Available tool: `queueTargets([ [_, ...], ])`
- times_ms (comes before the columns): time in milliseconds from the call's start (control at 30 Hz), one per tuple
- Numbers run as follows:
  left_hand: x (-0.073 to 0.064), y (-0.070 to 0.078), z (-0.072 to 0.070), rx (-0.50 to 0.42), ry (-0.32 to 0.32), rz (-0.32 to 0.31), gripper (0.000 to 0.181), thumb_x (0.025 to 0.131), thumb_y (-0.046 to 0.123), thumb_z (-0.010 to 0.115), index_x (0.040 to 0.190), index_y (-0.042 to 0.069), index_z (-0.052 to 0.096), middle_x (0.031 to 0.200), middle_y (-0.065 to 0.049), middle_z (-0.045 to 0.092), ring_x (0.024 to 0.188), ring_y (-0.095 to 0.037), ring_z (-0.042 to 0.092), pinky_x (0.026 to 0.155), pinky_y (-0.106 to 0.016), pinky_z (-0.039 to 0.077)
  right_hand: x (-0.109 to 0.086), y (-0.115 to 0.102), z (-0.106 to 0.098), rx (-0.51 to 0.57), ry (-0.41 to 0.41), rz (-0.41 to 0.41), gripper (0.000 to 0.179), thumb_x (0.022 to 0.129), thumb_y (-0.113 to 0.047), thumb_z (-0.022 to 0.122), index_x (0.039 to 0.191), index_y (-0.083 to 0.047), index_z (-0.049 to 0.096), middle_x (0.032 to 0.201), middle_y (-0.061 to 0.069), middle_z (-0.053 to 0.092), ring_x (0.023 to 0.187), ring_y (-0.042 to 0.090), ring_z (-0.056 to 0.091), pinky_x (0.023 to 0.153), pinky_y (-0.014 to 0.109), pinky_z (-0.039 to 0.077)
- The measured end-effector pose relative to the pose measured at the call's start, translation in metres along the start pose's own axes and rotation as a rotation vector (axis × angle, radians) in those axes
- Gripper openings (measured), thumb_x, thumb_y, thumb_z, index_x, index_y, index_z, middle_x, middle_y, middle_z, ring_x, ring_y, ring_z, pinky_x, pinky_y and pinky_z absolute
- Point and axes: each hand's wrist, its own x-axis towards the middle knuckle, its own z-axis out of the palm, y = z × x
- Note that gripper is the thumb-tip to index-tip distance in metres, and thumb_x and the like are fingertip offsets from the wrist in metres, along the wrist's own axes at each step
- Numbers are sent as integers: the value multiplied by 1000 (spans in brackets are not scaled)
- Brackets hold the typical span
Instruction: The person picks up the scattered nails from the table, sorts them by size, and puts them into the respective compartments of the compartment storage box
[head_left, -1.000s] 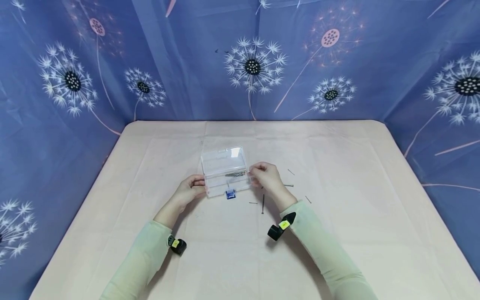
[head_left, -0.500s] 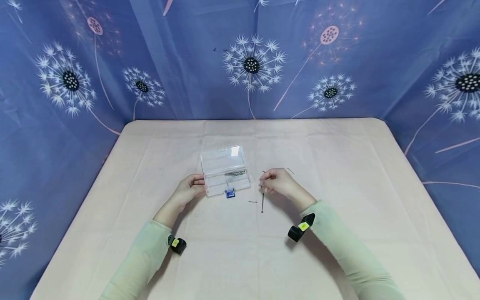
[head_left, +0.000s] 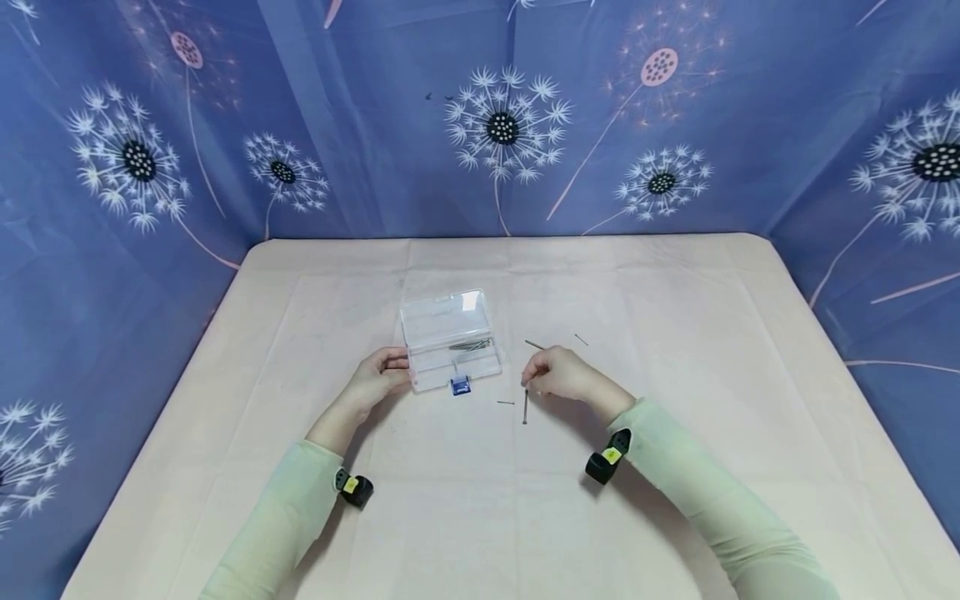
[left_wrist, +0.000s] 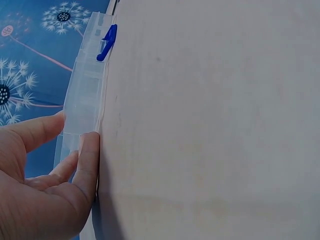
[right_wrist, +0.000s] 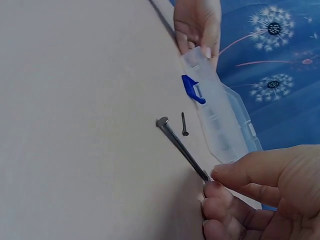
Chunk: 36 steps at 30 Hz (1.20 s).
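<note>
So a second ago my right hand (head_left: 558, 372) was up against the right edge of the clear plastic box (head_left: 432, 364), and now it's off to the right of it, pinching the pointed end of a long nail (right_wrist: 184, 152) between thumb and fingertip, just right of centre in the head view. My left hand (head_left: 369, 383) hasn't really moved, thumb and fingers still gripping the box's short left side near mid-frame. The table (head_left: 450, 517) has a pale pinkish cloth on it, faint fold creases running through, and the wall behind is a blue curtain (head_left: 375, 125) printed with dandelions across the top of the frame. Box is a thin see-through rectangle, lid (head_left: 438, 318) open toward the top of the picture, shiny glare on it, blue latch (head_left: 461, 386) at the front edge. A few thin metal nails (head_left: 470, 345) are bunched inside toward the right. The long nail is dark grey metal with a flat, wide head; a stubby little nail (right_wrist: 184, 124) lies near it, between it and the box.
</note>
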Motion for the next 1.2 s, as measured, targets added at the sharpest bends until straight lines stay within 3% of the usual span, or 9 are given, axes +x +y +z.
queueTargets([
  [267, 0, 0, 0, -2, 1, -9, 50, 89, -3, 56, 134, -12, 38, 115, -18, 51, 88, -8, 55, 76, -13, 54, -3, -1, 1, -134, -7, -55, 7, 78, 2, 63, 81, -1, 68, 78, 6, 66, 68, 11, 51, 61, 21, 45],
  [600, 1, -1, 0, 13, 2, -17, 50, 89, -3, 56, 135, -11, 38, 116, -18, 50, 89, -8, 54, 78, -15, 54, -5, 6, -1, -257, -64, -161, 9, 75, 5, 63, 76, -5, 64, 71, -1, 59, 68, 8, 50, 64, 20, 44],
  [700, 1, -2, 0, 19, -1, -18, 50, 89, -2, 56, 135, -10, 38, 117, -19, 50, 91, -9, 54, 78, -15, 54, -5, 8, -4, -291, -98, -214, 10, 77, 4, 62, 75, -5, 63, 72, -2, 56, 68, 8, 47, 64, 20, 42],
  [933, 1, -1, 0, 29, 3, -33, 50, 89, -2, 56, 136, -8, 39, 118, -18, 49, 92, -10, 53, 81, -17, 54, -9, 13, -6, -449, -127, -427, 14, 84, 2, 59, 76, -9, 59, 75, -1, 50, 72, 8, 44, 65, 21, 41],
  [1033, 0, 0, 0, 34, 9, -34, 50, 89, -2, 56, 135, -8, 39, 116, -16, 50, 91, -9, 53, 81, -17, 54, -11, 12, -5, -499, -120, -430, 15, 87, 1, 58, 77, -10, 59, 78, -2, 51, 73, 7, 44, 65, 21, 43],
  [1200, 1, -1, 0, 21, 6, -21, 49, 89, -3, 56, 135, -9, 39, 115, -15, 50, 89, -7, 52, 79, -14, 53, -15, 8, -2, -565, -123, -371, 16, 88, -1, 57, 77, -12, 58, 81, -3, 51, 74, 8, 47, 64, 20, 44],
])
